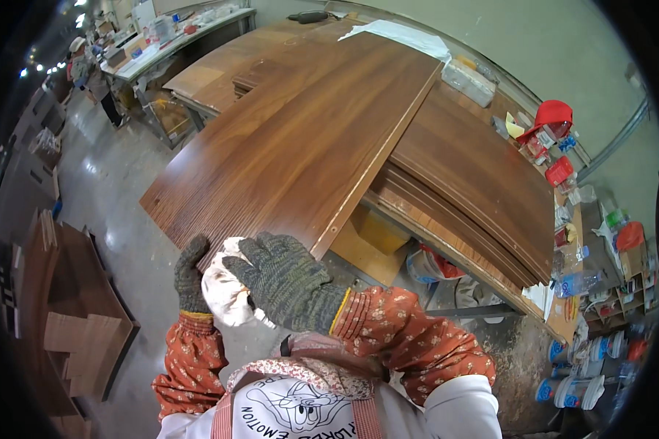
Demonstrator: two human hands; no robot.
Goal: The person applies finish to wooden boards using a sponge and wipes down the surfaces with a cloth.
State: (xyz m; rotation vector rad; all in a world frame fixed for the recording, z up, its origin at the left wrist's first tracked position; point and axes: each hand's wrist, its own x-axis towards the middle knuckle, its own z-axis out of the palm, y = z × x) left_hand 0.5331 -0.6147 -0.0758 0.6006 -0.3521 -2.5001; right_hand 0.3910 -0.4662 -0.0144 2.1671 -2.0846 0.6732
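A large brown wood-grain panel [300, 124] slopes toward me, its near end close to my body. At that near edge a crumpled white cloth [227, 296] is bunched between my hands. My right hand [289, 282], in a dark grey-green knit glove, lies over the cloth with its fingers bent down on it and on the panel's edge. On the cloth's left, my left hand [192, 278], gloved alike, curls its fingers at the panel's near edge; its palm side is hidden.
More brown panels [476, 168] are stacked on a bench to the right. A red cap [553, 117], bottles and small items crowd the wall side. Wood pieces [84, 329] stand at the left. A person [91, 77] is beside a far worktable [176, 44].
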